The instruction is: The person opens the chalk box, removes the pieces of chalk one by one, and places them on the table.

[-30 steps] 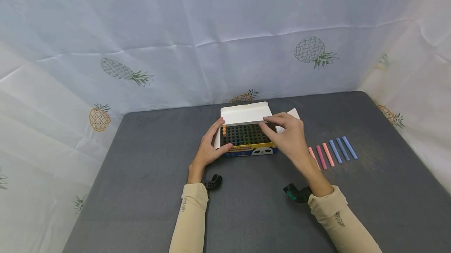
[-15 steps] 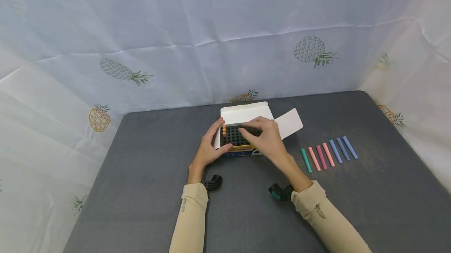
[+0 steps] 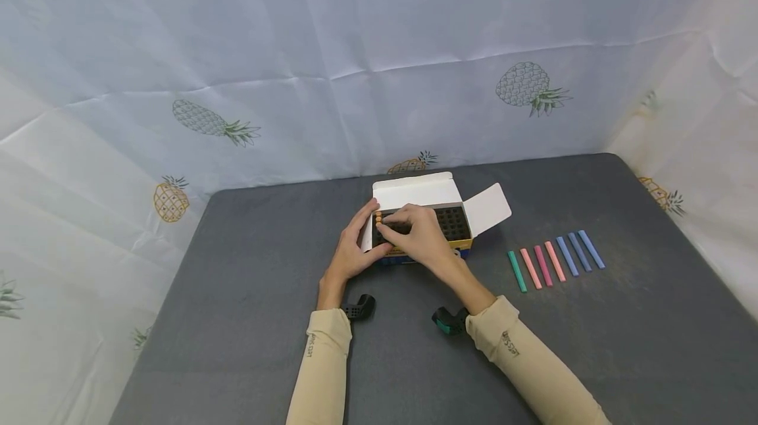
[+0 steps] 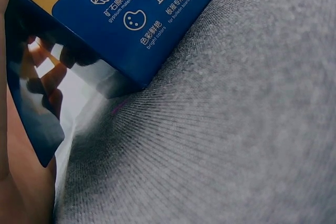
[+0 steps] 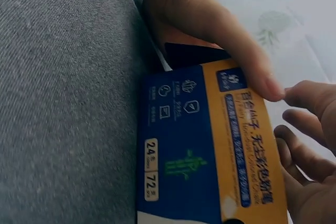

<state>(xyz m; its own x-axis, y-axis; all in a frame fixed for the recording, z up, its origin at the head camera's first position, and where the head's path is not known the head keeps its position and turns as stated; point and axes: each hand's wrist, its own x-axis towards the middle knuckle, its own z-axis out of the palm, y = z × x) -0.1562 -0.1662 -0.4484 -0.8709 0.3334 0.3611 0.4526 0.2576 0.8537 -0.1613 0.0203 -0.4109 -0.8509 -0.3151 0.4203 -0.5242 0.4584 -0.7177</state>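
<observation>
A blue-and-yellow chalk box (image 3: 464, 250) stands with its lid up, showing a dark insert of round holes. Orange chalks (image 3: 378, 214) poke up in the far left corner. My left hand (image 3: 348, 255) grips the box's left end, thumb along the front and fingers behind the white side flap. My right hand (image 3: 422, 237) reaches across the box, thumb and index fingertips right at the orange chalks; I cannot tell whether they pinch one. In the right wrist view, the left thumb (image 5: 252, 64) lies on the printed front and the right hand (image 5: 310, 129) is beside the holes.
On the dark grey table (image 3: 254, 346), to the right of the box, lies a row of chalks: a green chalk (image 3: 517, 272), pink ones including a pink chalk (image 3: 530, 268), and blue ones including a blue chalk (image 3: 567, 256). A pineapple-print cloth (image 3: 331, 122) hangs behind.
My right hand has moved left across the box, from its right end to the orange chalks, uncovering the right flap and the green chalk. My left hand has stayed at the box.
</observation>
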